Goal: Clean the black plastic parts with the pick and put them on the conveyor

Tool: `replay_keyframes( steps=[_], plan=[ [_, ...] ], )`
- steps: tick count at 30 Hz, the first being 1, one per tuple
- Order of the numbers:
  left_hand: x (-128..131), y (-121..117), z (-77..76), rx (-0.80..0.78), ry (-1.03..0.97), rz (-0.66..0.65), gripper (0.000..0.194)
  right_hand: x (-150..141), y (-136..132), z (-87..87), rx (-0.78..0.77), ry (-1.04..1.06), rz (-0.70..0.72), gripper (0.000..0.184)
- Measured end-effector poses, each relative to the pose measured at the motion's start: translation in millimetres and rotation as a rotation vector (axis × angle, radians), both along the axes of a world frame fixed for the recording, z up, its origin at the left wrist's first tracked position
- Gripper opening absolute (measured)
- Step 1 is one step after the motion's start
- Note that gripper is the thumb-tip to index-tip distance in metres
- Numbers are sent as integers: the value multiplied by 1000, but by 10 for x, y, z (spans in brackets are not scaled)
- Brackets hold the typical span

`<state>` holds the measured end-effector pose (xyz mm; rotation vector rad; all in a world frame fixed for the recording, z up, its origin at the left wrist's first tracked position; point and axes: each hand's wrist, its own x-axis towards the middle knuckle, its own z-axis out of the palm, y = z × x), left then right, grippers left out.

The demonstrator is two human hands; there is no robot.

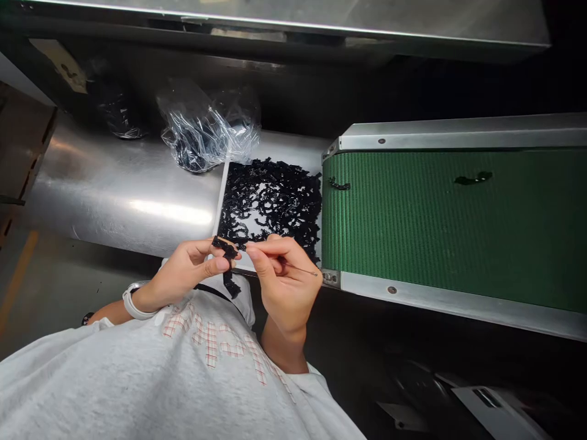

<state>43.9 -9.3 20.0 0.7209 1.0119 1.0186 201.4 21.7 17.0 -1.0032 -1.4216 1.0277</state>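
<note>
In front of my shirt, my left hand [190,269] is closed on a black curved plastic part [230,282], pinched between thumb and fingers. One end of the part hangs below the thumb. Close by on the right, my right hand [288,275] has thumb and forefinger pressed together at a small black piece [242,247] by the part's edge. Whether that piece is joined to the part I cannot tell. A thin metal rod-like tool [302,270] lies across the right palm, under the curled fingers. Behind both hands is a white tray [222,195] of similar black parts [293,195].
A green ribbed conveyor belt [413,232] with metal side rails runs off to the right, carrying two black parts [474,178]. Clear plastic bags [206,131] with dark contents sit on the metal surface [123,189] at left. A metal ledge [321,24] overhangs the back.
</note>
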Motion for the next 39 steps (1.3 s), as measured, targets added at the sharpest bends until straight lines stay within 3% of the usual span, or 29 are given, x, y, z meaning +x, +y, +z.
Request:
replay_keyframes(
  steps=[5,10,14,23,32,39],
  plan=[
    [19,3,-24,-41,-114,32,45,42,-101,15,-102,34,7,33],
    [57,22,12,2,-199,72,32,80,-208,7,-276,-57,134,15],
    [68,16,2,-18,-256,75,29,52,-212,-18,-382,-48,181,13],
    [34,-17,-44,-142,-424,47,21,22,-221,-22,-443,25,276,22],
    [45,-6,-76,-187,-437,67,25,-1,-205,-50,-481,170,259,34],
    [49,-10,-55,-145,-364,70,27,-125,-183,-121,-556,244,329,41]
  ],
)
